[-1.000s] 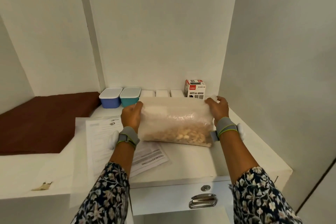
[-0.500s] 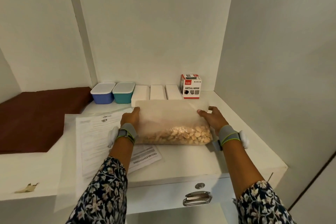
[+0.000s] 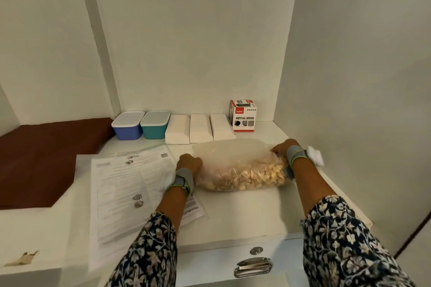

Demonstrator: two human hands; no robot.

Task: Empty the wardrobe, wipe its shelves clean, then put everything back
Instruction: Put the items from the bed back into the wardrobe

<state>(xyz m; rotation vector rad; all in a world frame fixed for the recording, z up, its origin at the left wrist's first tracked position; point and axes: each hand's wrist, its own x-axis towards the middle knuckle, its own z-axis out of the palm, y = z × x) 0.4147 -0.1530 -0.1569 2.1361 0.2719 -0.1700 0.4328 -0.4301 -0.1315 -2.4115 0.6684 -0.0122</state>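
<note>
1. Apparently putting things back: settling the plastic bag (image 3: 242,170) flat on the wardrobe shelf (image 3: 245,214), at about five o'clock in the view.
2. Leaving room for the row at the bag's twelve o'clock, namely the three white boxes (image 3: 200,128) and the Metal Mesh box (image 3: 243,115). Lying just beside those boxes or touching them; impossible to tell which. Also staying off the printed sheets (image 3: 130,189) at its nine o'clock.
3. Gripping at both ends:
   - left hand (image 3: 189,163) at the bag's nine o'clock, curling the fingers (image 3: 194,160) close together against the film, knuckles up.
   - right hand (image 3: 282,149) at its two o'clock, bunching gathered film and hiding the fingertips, so impossible to tell whether pinching or just clutching.
4. Probably best: loosening both grips together once the load is resting evenly, and pressing lightly to stop the loose contents shifting toward one end.
5. Looking like a soft, clear, pillow-shaped sack lying on its side, well back from the shelf's front edge.
6. Holding pale beige, nut-like pieces heaped along the near side, at its six o'clock; too small to name exactly.
7. Showing slack, cloudy, empty film across the far half, wrinkling toward the right hand.
</note>
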